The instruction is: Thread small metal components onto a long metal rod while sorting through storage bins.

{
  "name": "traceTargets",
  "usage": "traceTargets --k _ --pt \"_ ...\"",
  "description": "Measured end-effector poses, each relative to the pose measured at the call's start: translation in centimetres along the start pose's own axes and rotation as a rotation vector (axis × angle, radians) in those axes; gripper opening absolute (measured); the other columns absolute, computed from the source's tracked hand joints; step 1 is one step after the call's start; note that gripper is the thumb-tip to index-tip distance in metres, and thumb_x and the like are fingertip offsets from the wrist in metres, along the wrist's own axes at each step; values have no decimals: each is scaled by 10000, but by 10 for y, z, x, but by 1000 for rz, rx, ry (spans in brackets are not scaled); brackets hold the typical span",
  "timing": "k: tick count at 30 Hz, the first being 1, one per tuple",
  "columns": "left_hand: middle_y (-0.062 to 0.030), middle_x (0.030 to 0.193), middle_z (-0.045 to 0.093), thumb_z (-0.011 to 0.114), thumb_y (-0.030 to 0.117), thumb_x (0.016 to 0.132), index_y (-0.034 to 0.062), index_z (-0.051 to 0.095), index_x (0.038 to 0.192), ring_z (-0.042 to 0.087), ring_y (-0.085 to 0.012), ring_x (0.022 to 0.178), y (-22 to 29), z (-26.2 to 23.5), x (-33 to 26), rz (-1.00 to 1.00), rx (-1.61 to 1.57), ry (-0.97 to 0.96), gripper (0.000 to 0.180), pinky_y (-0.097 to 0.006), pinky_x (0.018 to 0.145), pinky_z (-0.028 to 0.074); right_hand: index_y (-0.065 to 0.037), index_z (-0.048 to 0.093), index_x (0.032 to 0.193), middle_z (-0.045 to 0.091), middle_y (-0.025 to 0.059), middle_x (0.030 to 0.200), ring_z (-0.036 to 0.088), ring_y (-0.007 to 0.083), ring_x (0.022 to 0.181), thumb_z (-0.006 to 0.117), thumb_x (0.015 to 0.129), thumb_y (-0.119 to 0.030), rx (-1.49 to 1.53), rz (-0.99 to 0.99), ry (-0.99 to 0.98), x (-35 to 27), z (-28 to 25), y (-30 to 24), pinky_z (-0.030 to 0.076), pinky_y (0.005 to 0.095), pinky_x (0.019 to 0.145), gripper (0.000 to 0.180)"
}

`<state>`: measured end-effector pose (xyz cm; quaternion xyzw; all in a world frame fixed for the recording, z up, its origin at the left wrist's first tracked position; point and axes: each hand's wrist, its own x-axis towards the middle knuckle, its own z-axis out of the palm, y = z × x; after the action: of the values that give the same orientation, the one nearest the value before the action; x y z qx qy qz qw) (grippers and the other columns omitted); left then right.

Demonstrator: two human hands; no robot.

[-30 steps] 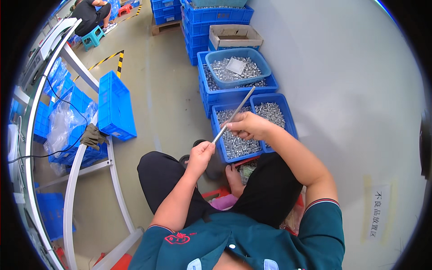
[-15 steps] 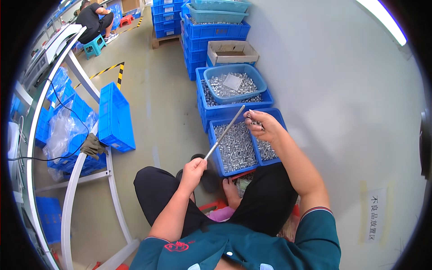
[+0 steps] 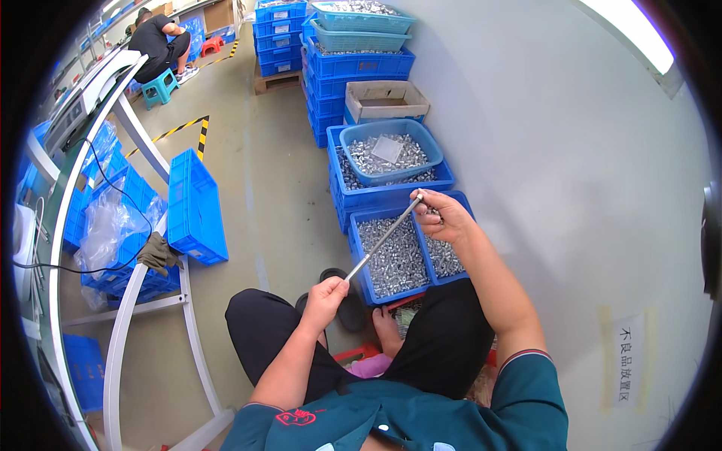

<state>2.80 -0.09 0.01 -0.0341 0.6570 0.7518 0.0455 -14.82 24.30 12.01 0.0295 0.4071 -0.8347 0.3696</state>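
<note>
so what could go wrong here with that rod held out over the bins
1. The metal rod is pinched only at its two ends, by the left hand and right hand; a slip could drop it into the blue bin of small metal parts below.
2. The rod tilts, so any parts on it might slide down toward the left hand.

The left hand (image 3: 325, 295) grips the lower end of a thin metal rod (image 3: 382, 238); the right hand (image 3: 444, 216) pinches its upper end. Under the right hand sit 2 blue bins of small metal parts (image 3: 398, 259), another round blue basin (image 3: 389, 152) just beyond.
</note>
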Motion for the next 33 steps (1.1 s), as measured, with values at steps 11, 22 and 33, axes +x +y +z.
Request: traceTargets --k 11,22,33 --pt "63 576 420 540 177 886 25 541 696 379 -31 562 -7 -1 0 80 124 75 244 -217 496 316 -28 557 918 473 -12 644 335 30 438 507 895 -142 -338 -28 149 -1 14 0 246 153 361 126" --pt "68 491 324 490 231 914 68 495 737 257 -23 388 5 5 5 -109 -199 -71 240 -195 368 181 -45 581 1083 468 -1 652 286 27 426 495 921 -293 -658 188 -25 -5 34 26 185 162 356 308" --pt "90 522 340 503 224 911 86 498 677 280 -1 434 5 0 3 -145 -183 -14 272 -189 395 183 -23 516 895 510 69 780 336 36 465 460 920 -272 -193 473 258 16 -29 21 230 125 330 256"
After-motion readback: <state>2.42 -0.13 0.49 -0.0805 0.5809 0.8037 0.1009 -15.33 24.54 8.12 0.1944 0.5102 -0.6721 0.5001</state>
